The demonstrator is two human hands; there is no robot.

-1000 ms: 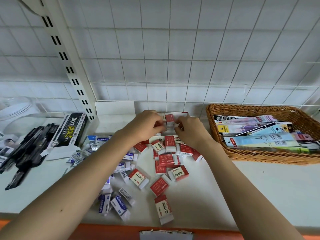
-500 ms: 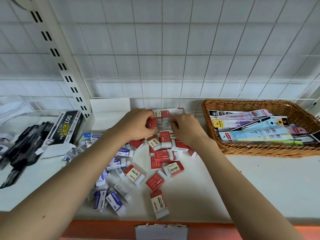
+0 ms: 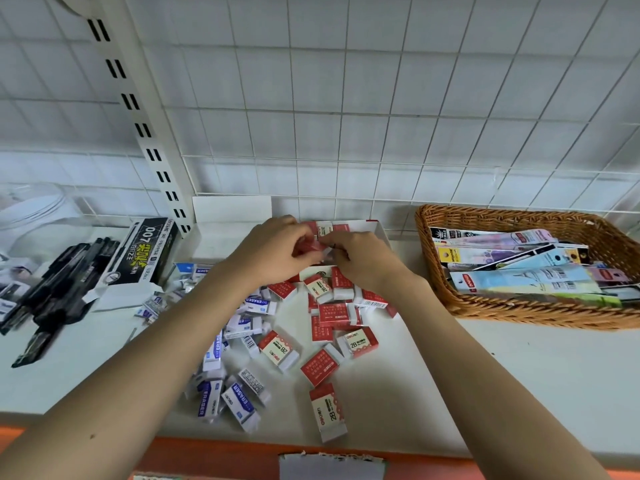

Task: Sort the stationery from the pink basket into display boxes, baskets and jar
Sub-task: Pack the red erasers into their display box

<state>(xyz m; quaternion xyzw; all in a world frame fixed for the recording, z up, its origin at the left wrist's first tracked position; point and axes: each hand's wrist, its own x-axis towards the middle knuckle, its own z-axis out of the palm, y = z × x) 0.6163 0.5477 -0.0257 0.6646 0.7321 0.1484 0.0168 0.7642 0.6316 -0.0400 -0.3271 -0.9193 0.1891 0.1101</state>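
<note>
Both hands meet over the white display box (image 3: 375, 228) at the back of the shelf (image 3: 519, 375). The left hand (image 3: 273, 252) and right hand (image 3: 360, 258) have fingers curled, pinching one red eraser (image 3: 311, 244) between them just above the box's front edge. Inside the box, a row of red erasers (image 3: 327, 227) stands upright; one face reads "2B".

Loose red erasers (image 3: 334, 313) lie scattered in front of the box, labels reading "deli" and "2B" (smaller print not legible). To their left, a pile of blue erasers (image 3: 239, 400) marked "ERASER", some under the left forearm. The nearest red one (image 3: 327, 415) lies close to the shelf's front edge, above an orange strip (image 3: 207, 452).

Left side: a black pen box (image 3: 149, 247) printed "007" lies tilted, with black pens (image 3: 52, 292) spilled beside it. A clear jar (image 3: 31, 216) stands behind, blurred.

Right side: a wicker basket (image 3: 436, 271) holds flat packets (image 3: 519, 271) in pale colours; writing too small to read. Open shelf surface runs in front of the basket and right of the right forearm. A white wire grid (image 3: 381, 116) backs the shelf.
</note>
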